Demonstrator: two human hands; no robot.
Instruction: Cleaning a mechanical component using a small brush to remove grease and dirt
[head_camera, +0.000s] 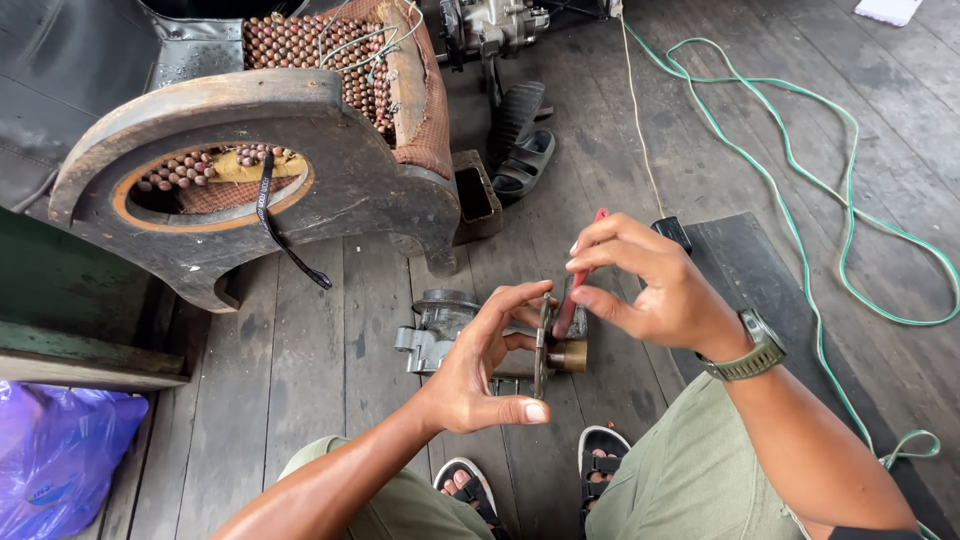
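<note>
Left hand (480, 365) fingers grip metal part (450, 335); right hand (640, 285) fingers pinch red-handled tool (578, 290); wooden frame (330, 170) just behind.

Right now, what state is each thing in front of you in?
Left hand: gripping the thin metal disc, held on edge.
Right hand: pinching the red-handled tool, tip down at the disc.
Grey metal engine part: lying on the plank floor.
Green cable: loose, looped.

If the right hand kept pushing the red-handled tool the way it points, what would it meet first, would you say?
Probably the brass-coloured fitting on the metal part, just beyond the red-handled tool in the right hand; depth is unclear.
</note>
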